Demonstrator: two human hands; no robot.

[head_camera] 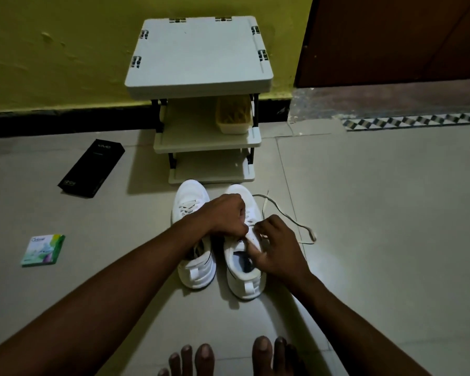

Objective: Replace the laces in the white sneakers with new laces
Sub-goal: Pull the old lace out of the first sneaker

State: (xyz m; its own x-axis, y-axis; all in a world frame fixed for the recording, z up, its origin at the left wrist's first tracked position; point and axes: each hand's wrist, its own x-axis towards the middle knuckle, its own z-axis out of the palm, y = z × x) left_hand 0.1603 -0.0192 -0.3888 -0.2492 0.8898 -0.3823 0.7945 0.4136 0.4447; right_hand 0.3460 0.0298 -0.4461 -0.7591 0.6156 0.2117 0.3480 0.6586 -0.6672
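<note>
Bare toes (pixel 204 356) sit at the lower edge of the view, with the pair of white sneakers just beyond them on the tiled floor (pixel 377 213). The heels face the person, so the lacing is easy to reach. Both arms stretch forward and the hands meet over the right sneaker (pixel 242 283).

The left hand (pixel 225 213) crosses over from the other side with its fingers curled down at the eyelets, seemingly pinching the lace (pixel 296 224), though the fingertips are hidden. The right hand (pixel 277 248) grips the eyelet edge beside the tongue, thumb toward the opening, probably to steady the sneaker against the pull.

A long free end of lace trails off to the right across the floor, which suggests this one is partly unthreaded. The left sneaker (pixel 190 196) stands touching its partner with its lace in place, apparently waiting its turn.

A small shelf rack (pixel 198 55) stands against the wall just past the toes of the sneakers, with a tub (pixel 233 115) on its middle shelf. A black box (pixel 91 168) and a small green packet (pixel 42 249) lie well off to the left. I cannot tell where the new laces are.
</note>
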